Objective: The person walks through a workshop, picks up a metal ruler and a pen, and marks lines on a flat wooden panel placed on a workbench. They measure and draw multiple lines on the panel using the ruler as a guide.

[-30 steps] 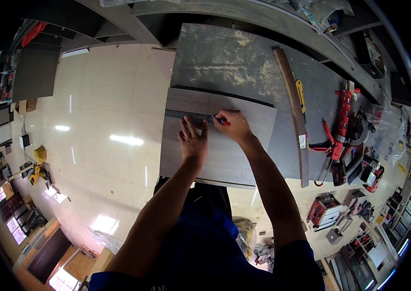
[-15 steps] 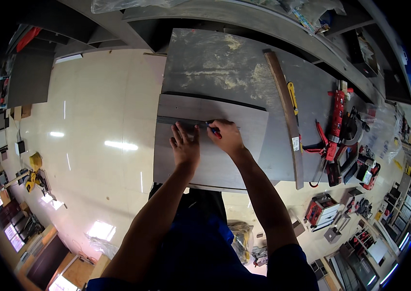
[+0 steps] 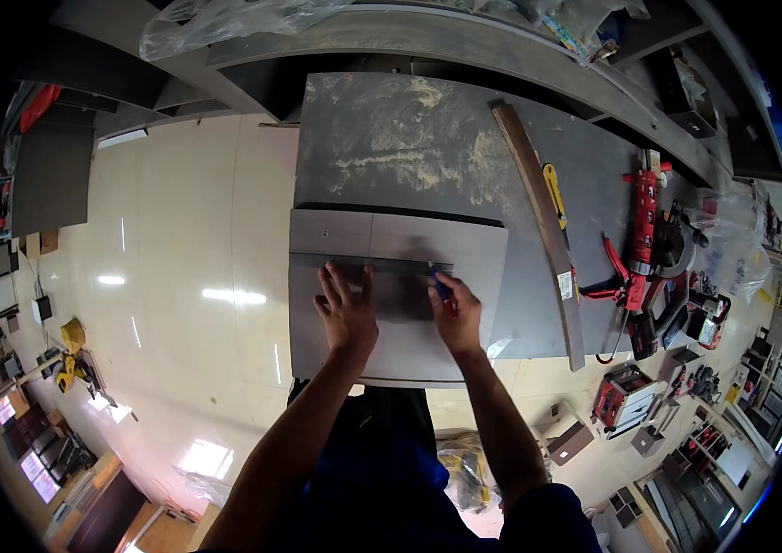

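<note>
Two hands at work over one large grey sawdust-strewn tabletop [image 3: 391,138], glossy cream floor [image 3: 179,276] to the left. Near edge of tabletop: flat grey rectangular panel [image 3: 465,253], overhanging slightly toward the body. Across the panel: darker grey straight strip [image 3: 396,276], apparently serving as a guide edge. Right of the panel: long brown wooden batten [image 3: 539,212] lying lengthwise, slim yellow tool [image 3: 553,192] just beside it. Further right: red power tool [image 3: 642,230] and red clamp [image 3: 608,295] at the tabletop's right edge.

Left hand [image 3: 347,313] flat, fingers spread, palm down on the strip and panel; nothing enclosed, grip apart. Right hand [image 3: 454,315] closed, grip clamped on small blue-and-red marking pen [image 3: 441,290], tip at or near the strip's upper edge; actual contact too small to confirm.

Judgement on the marking step in hand: steady downward pressure from the left hand needed close to the pen, to prevent strip creep. Pen best held tight against the guide edge, drawn in one even pass. Risk noted: overhanging panel liable to tip under weight near the front edge.
</note>
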Demonstrator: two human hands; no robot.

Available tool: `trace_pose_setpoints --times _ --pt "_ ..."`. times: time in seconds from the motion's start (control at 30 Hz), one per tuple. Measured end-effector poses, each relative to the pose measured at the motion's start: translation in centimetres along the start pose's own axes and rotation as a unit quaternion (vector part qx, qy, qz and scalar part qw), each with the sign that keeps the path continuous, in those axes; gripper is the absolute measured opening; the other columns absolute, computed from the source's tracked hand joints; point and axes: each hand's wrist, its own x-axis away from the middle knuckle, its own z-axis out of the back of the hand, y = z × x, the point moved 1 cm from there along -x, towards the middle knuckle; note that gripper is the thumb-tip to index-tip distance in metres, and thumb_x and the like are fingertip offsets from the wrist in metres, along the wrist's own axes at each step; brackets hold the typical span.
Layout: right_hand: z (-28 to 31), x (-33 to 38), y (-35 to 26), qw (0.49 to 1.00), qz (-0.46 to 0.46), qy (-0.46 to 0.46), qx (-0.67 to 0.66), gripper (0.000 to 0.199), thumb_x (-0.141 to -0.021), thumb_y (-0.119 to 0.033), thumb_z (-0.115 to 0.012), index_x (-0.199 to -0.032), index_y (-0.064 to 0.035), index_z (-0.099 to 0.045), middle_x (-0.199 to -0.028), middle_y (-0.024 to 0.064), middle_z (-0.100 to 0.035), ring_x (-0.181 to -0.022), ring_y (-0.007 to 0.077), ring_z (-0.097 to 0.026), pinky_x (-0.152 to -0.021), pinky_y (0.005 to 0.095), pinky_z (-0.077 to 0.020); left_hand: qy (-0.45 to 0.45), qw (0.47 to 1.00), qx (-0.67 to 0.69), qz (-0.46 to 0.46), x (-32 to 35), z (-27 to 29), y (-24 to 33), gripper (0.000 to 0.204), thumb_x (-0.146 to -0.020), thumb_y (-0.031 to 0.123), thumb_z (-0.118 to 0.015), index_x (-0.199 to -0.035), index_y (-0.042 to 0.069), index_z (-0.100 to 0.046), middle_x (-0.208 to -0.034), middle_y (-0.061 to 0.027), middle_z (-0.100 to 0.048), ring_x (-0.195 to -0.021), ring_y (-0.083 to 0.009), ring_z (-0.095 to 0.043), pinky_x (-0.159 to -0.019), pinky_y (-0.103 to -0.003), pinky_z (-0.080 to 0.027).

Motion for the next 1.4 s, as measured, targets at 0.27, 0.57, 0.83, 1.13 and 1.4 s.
trace_pose_setpoints --times 0.27,0.57,0.83,1.13,1.4 --pt "-4.1 -3.3 -1.7 0.996 0.064 -0.023 0.061 0.021 -0.09 -0.009 -0.069 -0.109 -0.0044 -0.062 -0.093 0.0141 -0.067 -0.07 0.0273 -0.067 -0.059 0.0361 -0.0529 0.018 1.0 0.024 -0.006 -0.2 -1.2 -0.3 0.088 -0.075 0.005 -0.07 -0.153 0.021 -0.033 -0.157 -0.036 -0.007 -0.147 -0.0529 -0.013 -0.104 -0.065 -0.035" --pt "-3.9 -5.4 -0.8 0.979 0.125 -0.056 0.153 0.017 -0.083 -0.011 -0.072 -0.098 -0.008 -0.062 -0.092 0.011 -0.065 -0.084 0.0324 -0.064 -0.073 0.0414 -0.0525 0.021 0.999 0.045 -0.008 -0.3 -1.4 -0.5 0.089 -0.075 0.002 -0.068 -0.153 0.021 -0.031 -0.157 -0.0368 -0.006 -0.146 -0.0544 -0.012 -0.103 -0.069 -0.035" --pt "-9.1 -5.9 -1.8 0.983 0.1 -0.101 0.12 0.014 -0.085 -0.017 -0.072 -0.095 -0.0082 -0.065 -0.088 0.0111 -0.065 -0.082 0.0306 -0.064 -0.073 0.0403 -0.0535 -0.005 0.999 0.047 -0.009 -0.4 -1.4 -0.5 0.089 -0.076 0.007 -0.069 -0.154 0.018 -0.029 -0.157 -0.0366 -0.006 -0.146 -0.0542 -0.011 -0.104 -0.069 -0.035" --pt "-12.8 -6.2 -4.4 0.978 0.143 -0.101 0.116 0.013 -0.083 -0.018 -0.072 -0.091 -0.0082 -0.068 -0.087 0.0095 -0.067 -0.088 0.0309 -0.064 -0.08 0.0417 -0.0516 0.053 0.997 0.05 -0.011 -0.4 -3.1 -1.0 0.079 -0.09 0.032 -0.062 -0.153 0.001 -0.025 -0.156 -0.0361 -0.011 -0.145 -0.0556 -0.013 -0.103 -0.07 -0.034" --pt "-17.4 -7.4 -5.9 0.968 0.174 -0.13 0.123 0.013 -0.081 -0.022 -0.073 -0.082 -0.009 -0.071 -0.076 0.0103 -0.066 -0.08 0.0304 -0.063 -0.076 0.0402 -0.0526 -0.023 0.999 0.028 -0.024 0.2 -5.6 -1.7 0.076 -0.09 0.048 -0.058 -0.149 0.006 -0.035 -0.152 -0.0241 -0.034 -0.141 -0.046 -0.03 -0.109 -0.07 -0.024"
